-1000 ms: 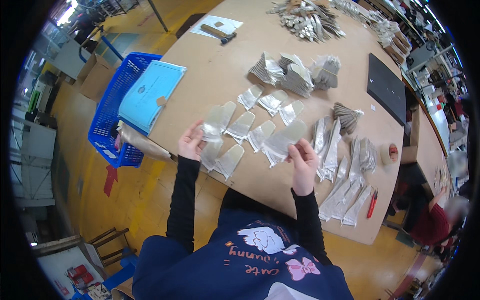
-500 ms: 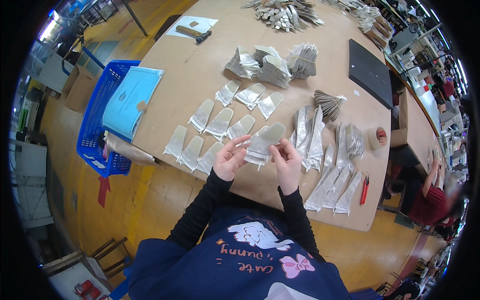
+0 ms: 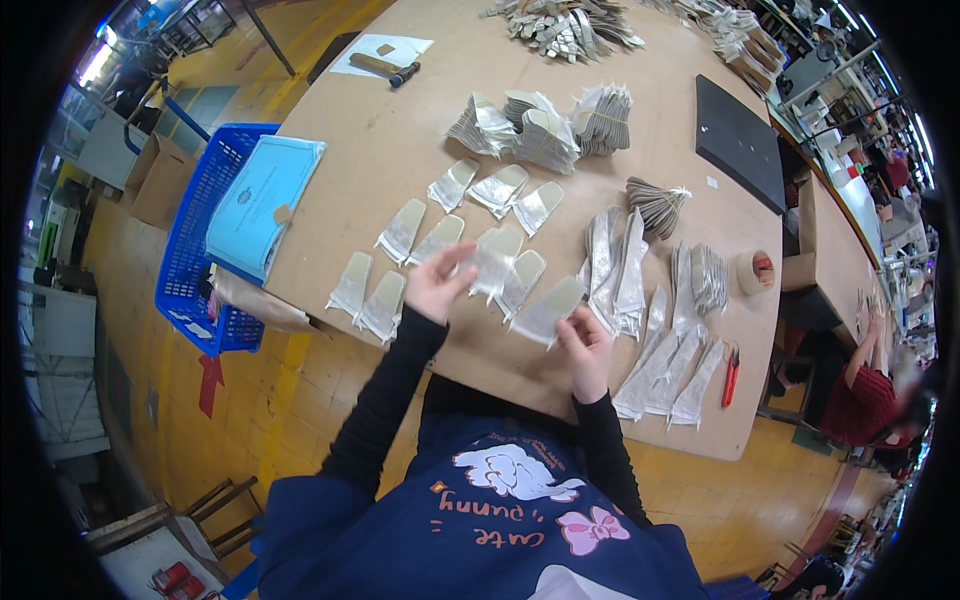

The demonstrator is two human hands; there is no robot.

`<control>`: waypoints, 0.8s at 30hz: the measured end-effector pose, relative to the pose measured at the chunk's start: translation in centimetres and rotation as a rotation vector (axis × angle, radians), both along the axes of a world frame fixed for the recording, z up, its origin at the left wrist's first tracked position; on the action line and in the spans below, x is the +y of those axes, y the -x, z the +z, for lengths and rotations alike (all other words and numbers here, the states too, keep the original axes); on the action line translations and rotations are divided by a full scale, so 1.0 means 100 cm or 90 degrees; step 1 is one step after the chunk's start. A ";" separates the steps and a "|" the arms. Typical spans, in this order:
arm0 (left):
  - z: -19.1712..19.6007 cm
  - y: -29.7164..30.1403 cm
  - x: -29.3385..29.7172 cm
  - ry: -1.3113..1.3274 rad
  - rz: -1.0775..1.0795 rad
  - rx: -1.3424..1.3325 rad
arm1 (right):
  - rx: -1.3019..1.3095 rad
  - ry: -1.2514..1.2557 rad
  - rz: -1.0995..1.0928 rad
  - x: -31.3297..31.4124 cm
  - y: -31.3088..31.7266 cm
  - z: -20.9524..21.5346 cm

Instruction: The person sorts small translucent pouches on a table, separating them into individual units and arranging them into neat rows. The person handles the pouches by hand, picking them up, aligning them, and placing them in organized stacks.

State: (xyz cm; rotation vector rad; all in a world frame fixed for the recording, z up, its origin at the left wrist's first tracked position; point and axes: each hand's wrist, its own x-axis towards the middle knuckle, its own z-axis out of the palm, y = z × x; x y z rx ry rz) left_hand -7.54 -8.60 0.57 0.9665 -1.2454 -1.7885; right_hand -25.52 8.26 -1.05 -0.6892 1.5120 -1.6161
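A pale, tapered piece (image 3: pixel 548 311) sits over the near part of the table, pinched along its right side between the thumb and fingers of the right hand (image 3: pixel 590 348); to its left a second pale piece (image 3: pixel 498 255), blurred, is held at its left edge by the fingertips of the left hand (image 3: pixel 436 286); the two hands are well apart.

Around and beyond them, loose tapered pieces (image 3: pixel 403 230) lie in rough rows on the brown table (image 3: pixel 375 160); behind these rows stand banded stacks (image 3: pixel 548 140) of similar shape; to the right lie a grey fanned bundle (image 3: pixel 655 205), long flared strips (image 3: pixel 690 385), a tape roll (image 3: pixel 745 276) and a red-handled tool (image 3: pixel 731 380).

Farther out, a black board (image 3: pixel 738 140) rests near the right edge; a hammer (image 3: pixel 376 65) lies on a white sheet (image 3: pixel 412 46) at the far left; beside the table's left edge, a light-blue folder (image 3: pixel 265 190) lies over a blue basket (image 3: pixel 180 275); at the far right is a co-worker (image 3: pixel 860 405) in a dark red top.
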 end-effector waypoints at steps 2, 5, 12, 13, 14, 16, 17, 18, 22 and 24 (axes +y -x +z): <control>-0.005 0.020 -0.031 0.084 -0.075 0.042 | 0.035 -0.023 0.031 0.016 -0.011 -0.011; -0.021 0.070 -0.070 0.216 -0.144 -0.046 | 0.200 -0.004 0.102 0.029 -0.020 -0.023; -0.073 0.136 -0.104 0.600 -0.137 -0.376 | 0.106 -0.006 0.035 0.025 -0.009 -0.027; -0.075 0.135 -0.105 0.637 -0.148 -0.409 | 0.077 -0.005 0.024 0.024 -0.008 -0.027; -0.075 0.132 -0.106 0.702 -0.143 -0.400 | 0.038 0.004 0.019 0.024 -0.007 -0.026; -0.068 0.121 -0.105 0.798 -0.120 -0.410 | -0.012 0.016 0.020 0.024 -0.008 -0.025; -0.061 0.113 -0.104 0.821 -0.097 -0.374 | -0.019 0.021 0.027 0.024 -0.007 -0.024; -0.053 0.104 -0.100 0.765 -0.103 -0.356 | -0.027 0.031 0.035 0.024 -0.007 -0.024; -0.027 0.063 -0.062 0.431 -0.269 -0.420 | -0.023 0.010 0.016 0.024 -0.006 -0.023; -0.026 0.053 -0.032 0.381 -0.340 -0.475 | -0.049 0.021 0.011 0.024 -0.005 -0.024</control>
